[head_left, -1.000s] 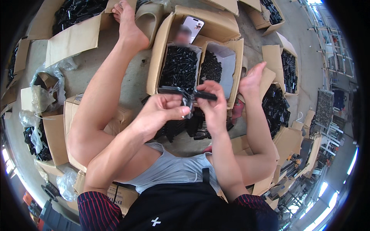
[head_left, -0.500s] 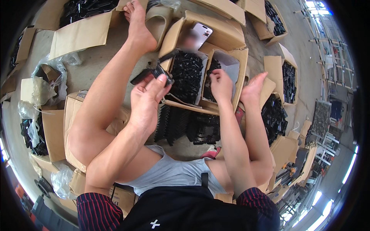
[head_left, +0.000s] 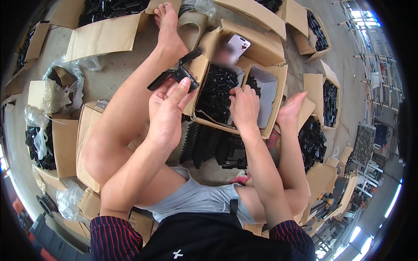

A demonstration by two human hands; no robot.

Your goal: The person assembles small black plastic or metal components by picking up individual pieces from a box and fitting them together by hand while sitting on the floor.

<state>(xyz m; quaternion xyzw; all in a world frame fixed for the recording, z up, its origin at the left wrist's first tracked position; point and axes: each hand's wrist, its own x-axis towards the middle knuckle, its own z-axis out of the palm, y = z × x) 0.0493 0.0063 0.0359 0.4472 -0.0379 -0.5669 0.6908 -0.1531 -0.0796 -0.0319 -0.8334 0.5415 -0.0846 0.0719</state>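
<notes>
Black angular part (head_left: 186,75), arms splayed, pinched between left thumb and fingers; left hand (head_left: 166,106) beside the left wall of an open cardboard carton (head_left: 257,41), contact with it unclear. Right hand (head_left: 245,106) over the carton's middle, fingers curled in narrow; fingertips hidden, cannot tell whether anything is gripped. Beneath it, two pale-walled bins (head_left: 271,89): left one heaped with small black pieces (head_left: 215,89), right one showing fewer and much bare wall. Phone (head_left: 240,45) leans at the carton's far side. Dark parts (head_left: 198,143) stacked on the near side. Bare feet flank the carton, beige clog (head_left: 188,29) by the left foot. Farther out: more cardboard boxes (head_left: 102,39), clear plastic (head_left: 69,202) lower left, metal frames (head_left: 375,56) far right.
</notes>
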